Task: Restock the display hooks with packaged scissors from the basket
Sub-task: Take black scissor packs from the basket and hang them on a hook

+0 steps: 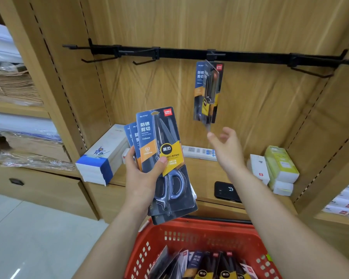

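While upright, blue-orange scissors packs (156,135)

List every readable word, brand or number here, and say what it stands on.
"No.77757": front pack, held in the left hand
"防锈剪切": front pack and hung pack
"220mm": front pack
"黑刃": front pack and basket packs
"deli": red logo on the front pack
Too small or blurred: the packs' fine print, the hung pack's number and everything on the shelf boxes.
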Tool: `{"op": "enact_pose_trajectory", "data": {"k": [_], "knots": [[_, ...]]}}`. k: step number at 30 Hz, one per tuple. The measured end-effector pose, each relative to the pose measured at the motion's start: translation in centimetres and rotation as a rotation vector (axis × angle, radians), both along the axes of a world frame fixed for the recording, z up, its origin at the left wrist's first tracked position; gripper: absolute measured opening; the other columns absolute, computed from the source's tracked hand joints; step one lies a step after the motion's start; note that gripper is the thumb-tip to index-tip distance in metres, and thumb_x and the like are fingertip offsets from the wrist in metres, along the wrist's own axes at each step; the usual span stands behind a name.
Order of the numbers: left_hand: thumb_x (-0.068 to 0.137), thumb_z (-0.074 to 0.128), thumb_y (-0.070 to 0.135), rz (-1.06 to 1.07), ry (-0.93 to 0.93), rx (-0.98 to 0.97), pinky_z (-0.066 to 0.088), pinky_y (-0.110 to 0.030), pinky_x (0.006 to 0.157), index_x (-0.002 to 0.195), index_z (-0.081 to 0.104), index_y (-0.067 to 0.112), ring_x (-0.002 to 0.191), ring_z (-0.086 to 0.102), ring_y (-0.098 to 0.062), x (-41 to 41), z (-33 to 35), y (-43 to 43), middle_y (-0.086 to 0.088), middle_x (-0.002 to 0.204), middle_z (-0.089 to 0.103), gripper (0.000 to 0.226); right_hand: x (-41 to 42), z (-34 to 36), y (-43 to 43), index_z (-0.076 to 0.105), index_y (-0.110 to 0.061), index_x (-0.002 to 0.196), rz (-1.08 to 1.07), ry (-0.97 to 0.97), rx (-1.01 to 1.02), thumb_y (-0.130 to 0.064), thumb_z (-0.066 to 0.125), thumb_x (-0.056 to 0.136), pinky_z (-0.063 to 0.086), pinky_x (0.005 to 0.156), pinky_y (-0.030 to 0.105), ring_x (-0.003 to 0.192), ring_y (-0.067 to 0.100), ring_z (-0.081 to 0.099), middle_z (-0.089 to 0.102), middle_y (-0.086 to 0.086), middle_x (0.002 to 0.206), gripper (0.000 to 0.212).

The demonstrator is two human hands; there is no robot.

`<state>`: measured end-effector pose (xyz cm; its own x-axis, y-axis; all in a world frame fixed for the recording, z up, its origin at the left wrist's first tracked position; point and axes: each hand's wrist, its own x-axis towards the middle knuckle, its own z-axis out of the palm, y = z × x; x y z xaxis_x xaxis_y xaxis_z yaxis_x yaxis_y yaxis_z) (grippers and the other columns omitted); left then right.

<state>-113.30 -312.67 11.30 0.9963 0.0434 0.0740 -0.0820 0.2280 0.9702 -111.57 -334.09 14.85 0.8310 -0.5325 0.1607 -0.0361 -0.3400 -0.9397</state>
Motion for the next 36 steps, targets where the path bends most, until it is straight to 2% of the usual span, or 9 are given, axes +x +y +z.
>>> {"op": "enact_pose_trajectory", "data": {"k": [4, 9, 12, 15, 18, 22, 28, 32, 36], "knots": [[0.074, 0.092, 0.037, -0.024, -0.009, 0.025, 0.055, -0.054, 0.101, 0.128, 0.047, 0.055, 0.121, 0.068, -0.023, -0.6, -0.3, -0.9, 0.006, 0.134, 0.066, 0.073, -5.7, -2.0, 3.4, 0.069, -0.032, 0.106, 0.375, 0.042, 0.137, -0.037, 0.071, 0.095, 0.054, 0.086, 0.028, 0.098, 0.010, 0.069, 0.072, -0.009, 0.107, 0.012], [0.072, 0.088, 0.043, -0.054, -0.060, 0.090, 0.052, -0.053, 0.106, 0.136, 0.045, 0.050, 0.127, 0.064, -0.018, -1.5, -0.5, -1.7, 0.011, 0.135, 0.065, 0.077, -7.7, -3.6, 4.3, 0.072, -0.039, 0.114, 0.362, 0.053, 0.061, -0.061, 0.080, 0.067, 0.054, 0.100, 0.043, 0.113, 0.010, 0.067, 0.071, -0.013, 0.121, 0.053], [0.088, 0.082, 0.031, -0.045, -0.097, 0.086, 0.051, -0.050, 0.109, 0.144, 0.041, 0.039, 0.125, 0.064, -0.012, -1.7, -0.5, -1.7, 0.010, 0.138, 0.063, 0.070, -8.1, -3.4, 4.4, 0.074, -0.043, 0.113, 0.366, 0.038, 0.049, -0.057, 0.078, 0.073, 0.055, 0.100, 0.047, 0.109, 0.013, 0.071, 0.075, -0.012, 0.114, 0.042], [0.096, 0.070, 0.043, -0.027, -0.065, 0.036, 0.049, -0.047, 0.110, 0.143, 0.043, 0.040, 0.124, 0.064, -0.010, -1.9, 0.2, -1.6, 0.008, 0.137, 0.064, 0.054, -8.5, -3.5, 4.7, 0.078, -0.037, 0.107, 0.377, -0.024, 0.076, -0.033, 0.075, 0.091, 0.058, 0.095, 0.047, 0.100, 0.012, 0.075, 0.079, -0.013, 0.104, 0.017], [0.106, 0.057, 0.036, -0.005, -0.052, 0.043, 0.050, -0.041, 0.109, 0.142, 0.044, 0.041, 0.125, 0.063, -0.013, -1.9, 0.3, -1.5, 0.005, 0.139, 0.064, 0.039, -8.8, -3.2, 4.9, 0.077, -0.031, 0.102, 0.327, -0.076, 0.150, -0.014, 0.071, 0.097, 0.058, 0.093, 0.038, 0.102, 0.002, 0.072, 0.078, -0.018, 0.102, 0.019], [0.104, 0.059, 0.025, -0.014, -0.096, 0.074, 0.057, -0.019, 0.087, 0.147, 0.043, 0.033, 0.105, 0.067, 0.007, -2.2, 0.5, -1.0, 0.014, 0.134, 0.063, 0.046, -8.8, -3.7, 5.1, 0.071, -0.025, 0.113, 0.278, -0.104, 0.222, -0.013, 0.066, 0.100, 0.055, 0.101, 0.049, 0.106, 0.013, 0.073, 0.079, -0.008, 0.108, 0.019], [0.099, 0.069, 0.029, 0.010, -0.056, 0.133, 0.054, -0.051, 0.103, 0.122, 0.058, 0.053, 0.116, 0.069, -0.017, -2.3, 0.1, -0.4, 0.008, 0.127, 0.071, 0.035, -8.7, -4.3, 5.3, 0.060, -0.021, 0.116, 0.264, -0.132, 0.331, -0.018, 0.058, 0.104, 0.056, 0.093, 0.045, 0.092, 0.012, 0.074, 0.079, -0.004, 0.097, 0.012], [0.097, 0.070, 0.013, 0.044, -0.092, 0.196, 0.055, -0.048, 0.101, 0.115, 0.061, 0.044, 0.111, 0.069, -0.017, -2.1, 0.1, -0.5, 0.007, 0.120, 0.073, 0.037, -8.3, -4.8, 4.9, 0.065, -0.025, 0.109, 0.230, -0.128, 0.346, -0.021, 0.062, 0.103, 0.055, 0.097, 0.046, 0.101, 0.017, 0.072, 0.077, -0.004, 0.103, 0.008], [0.096, 0.071, 0.010, 0.058, -0.095, 0.201, 0.058, -0.044, 0.097, 0.115, 0.062, 0.041, 0.108, 0.071, -0.017, -1.7, 0.3, -0.3, 0.006, 0.118, 0.074, 0.038, -8.4, -4.5, 4.4, 0.067, -0.012, 0.110, 0.213, -0.114, 0.392, -0.014, 0.057, 0.105, 0.057, 0.092, 0.038, 0.096, 0.018, 0.074, 0.079, 0.001, 0.101, 0.011]]}}
